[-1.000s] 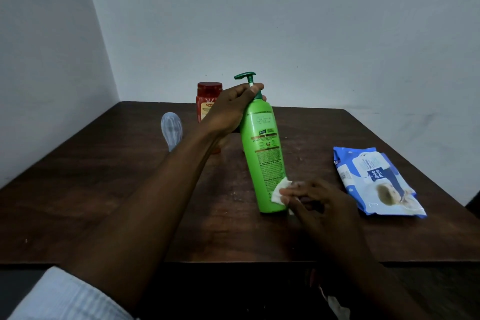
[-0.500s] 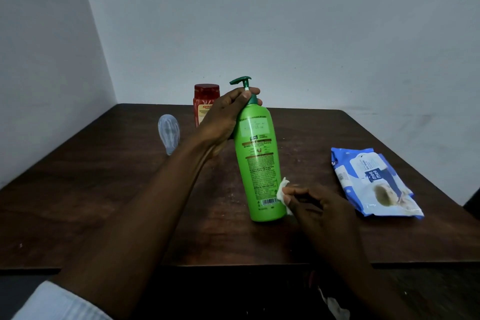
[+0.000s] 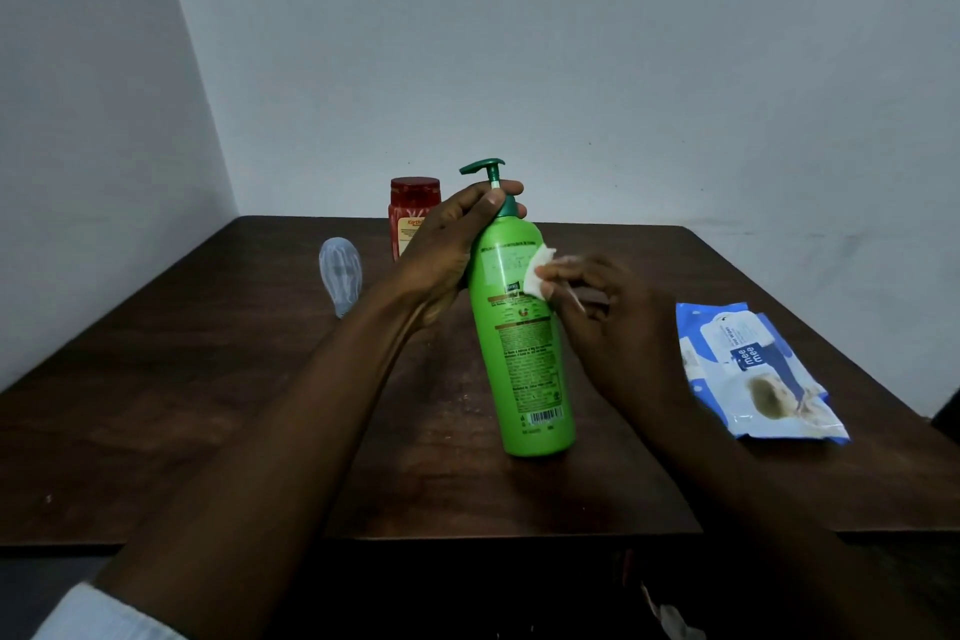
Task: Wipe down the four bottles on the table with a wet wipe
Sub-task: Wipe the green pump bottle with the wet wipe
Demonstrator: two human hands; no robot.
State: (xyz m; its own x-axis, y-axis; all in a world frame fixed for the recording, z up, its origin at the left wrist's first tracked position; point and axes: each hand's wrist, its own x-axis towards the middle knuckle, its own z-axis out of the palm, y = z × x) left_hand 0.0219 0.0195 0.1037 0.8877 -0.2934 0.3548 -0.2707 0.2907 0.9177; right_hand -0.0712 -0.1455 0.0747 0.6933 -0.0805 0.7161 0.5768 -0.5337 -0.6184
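A tall green pump bottle [image 3: 527, 364] stands tilted on the dark wooden table [image 3: 208, 405], its base near the front edge. My left hand [image 3: 452, 250] grips its neck and shoulder just below the dark green pump. My right hand [image 3: 608, 327] pinches a small white wet wipe [image 3: 540, 270] and presses it against the bottle's upper right side. Behind my left hand stands a red-lidded jar [image 3: 410, 213], partly hidden. A clear, pale bottle [image 3: 340, 276] stands at the back left.
A blue and white pack of wet wipes [image 3: 753, 369] lies flat on the right side of the table. Pale walls close in behind and to the left. The table's front edge runs just below the green bottle.
My right hand has carried the wipe from the bottle's base up to its upper side. The left hand has kept its grip at the neck, and the bottle stays tilted.
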